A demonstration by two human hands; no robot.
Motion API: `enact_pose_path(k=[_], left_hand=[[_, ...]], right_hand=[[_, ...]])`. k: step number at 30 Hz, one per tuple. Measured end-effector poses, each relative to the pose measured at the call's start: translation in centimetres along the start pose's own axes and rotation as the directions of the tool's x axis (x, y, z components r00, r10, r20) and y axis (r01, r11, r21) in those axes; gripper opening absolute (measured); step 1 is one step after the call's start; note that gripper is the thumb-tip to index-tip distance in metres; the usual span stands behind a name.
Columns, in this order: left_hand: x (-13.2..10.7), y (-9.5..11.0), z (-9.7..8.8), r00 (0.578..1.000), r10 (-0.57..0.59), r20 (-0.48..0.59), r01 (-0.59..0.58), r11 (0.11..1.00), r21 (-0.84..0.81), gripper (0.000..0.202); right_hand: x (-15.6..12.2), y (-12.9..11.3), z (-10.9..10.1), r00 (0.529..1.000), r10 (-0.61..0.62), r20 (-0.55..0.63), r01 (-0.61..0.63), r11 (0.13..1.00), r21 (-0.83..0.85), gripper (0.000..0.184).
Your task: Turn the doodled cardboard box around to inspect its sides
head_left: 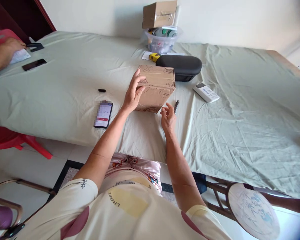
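Observation:
A cardboard box (156,88) with black pen drawings on its sides stands on the cloth-covered table in front of me. My left hand (133,91) holds it at its left side, with fingertips along the upper edge and the thumb on the near face. Just off the box's lower right corner is my right hand (168,117), fingers apart and slightly curled, with nothing seen in it. A black pen (176,106) lies right beside those fingers. Left of the box, a small black pen cap (102,90) rests on the cloth.
Behind the box sit a black hard case (180,65), a yellow tape measure (154,57) and a plastic tub (162,43) with another carton (160,14) on top. A white device (206,92) lies right, a lit phone (103,115) left. Another person's hand (13,46) is far left.

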State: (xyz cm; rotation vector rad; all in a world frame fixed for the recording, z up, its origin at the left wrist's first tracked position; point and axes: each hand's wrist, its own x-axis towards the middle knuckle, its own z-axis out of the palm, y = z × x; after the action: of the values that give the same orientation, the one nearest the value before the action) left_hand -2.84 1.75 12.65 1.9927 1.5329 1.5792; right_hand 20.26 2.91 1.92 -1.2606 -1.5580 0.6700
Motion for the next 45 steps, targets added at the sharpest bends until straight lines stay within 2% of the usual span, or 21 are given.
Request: enact_pose_path(k=[3,5,9,12,14,17,21,24,27,31,35,40,45], left_hand=[[-0.3,-0.3,-0.6,0.999,-0.001,0.043,0.005,0.997,-0.077,0.06],[-0.4,-0.4,-1.1,0.997,-0.003,0.072,0.011,0.993,-0.118,0.062],[-0.2,-0.6,-1.9,0.995,0.009,0.102,0.009,0.985,-0.17,0.061],[0.0,-0.8,-1.8,0.996,-0.014,0.087,0.026,0.989,-0.143,0.055],[0.0,-0.9,-1.6,0.997,0.021,0.074,-0.012,0.992,-0.128,0.055],[-0.1,-0.9,-1.5,0.996,0.079,0.049,-0.072,0.99,-0.124,0.056],[0.0,-0.9,-2.0,0.996,0.028,0.083,-0.018,0.992,-0.126,0.061],[0.0,-1.3,-2.2,0.99,0.097,0.101,-0.08,0.984,-0.157,0.068],[0.0,-1.7,-1.8,0.987,0.143,0.079,-0.13,0.98,-0.151,0.07],[0.0,-1.6,-0.9,0.999,0.04,0.03,-0.037,0.994,-0.101,0.062],[-0.1,-1.4,-0.4,0.999,0.032,0.009,-0.031,0.995,-0.09,0.056],[-0.2,-1.2,-0.3,1.0,0.007,-0.009,-0.007,0.998,-0.065,0.056],[-1.9,-1.9,-0.2,0.999,0.041,-0.02,-0.043,0.993,-0.106,0.061]], right_hand=[[-0.3,0.2,0.5,0.994,0.014,0.111,-0.011,1.0,-0.026,0.056],[-0.4,0.3,0.7,0.99,0.008,0.143,-0.002,0.999,-0.039,0.053],[-0.4,0.6,0.8,0.991,0.011,0.137,-0.001,0.998,-0.069,0.047],[-0.4,0.6,0.8,0.992,0.011,0.126,0.003,0.993,-0.115,0.047],[-0.4,0.6,0.8,0.992,0.005,0.126,0.011,0.991,-0.132,0.046],[-0.5,0.5,0.8,0.992,-0.005,0.124,0.022,0.99,-0.138,0.045],[-0.4,0.7,0.8,0.993,-0.015,0.115,0.032,0.988,-0.148,0.044],[-0.4,1.0,0.9,0.993,-0.05,0.103,0.065,0.987,-0.145,0.045],[-0.4,1.2,1.0,0.994,-0.054,0.092,0.068,0.985,-0.161,0.046],[-0.5,1.3,1.1,0.993,-0.041,0.107,0.058,0.984,-0.166,0.046],[-0.4,1.2,1.1,0.993,-0.055,0.102,0.07,0.986,-0.153,0.043],[-0.3,1.2,1.1,0.993,-0.011,0.118,0.029,0.988,-0.153,0.048],[-0.3,1.6,1.0,0.992,-0.018,0.126,0.034,0.991,-0.131,0.049]])
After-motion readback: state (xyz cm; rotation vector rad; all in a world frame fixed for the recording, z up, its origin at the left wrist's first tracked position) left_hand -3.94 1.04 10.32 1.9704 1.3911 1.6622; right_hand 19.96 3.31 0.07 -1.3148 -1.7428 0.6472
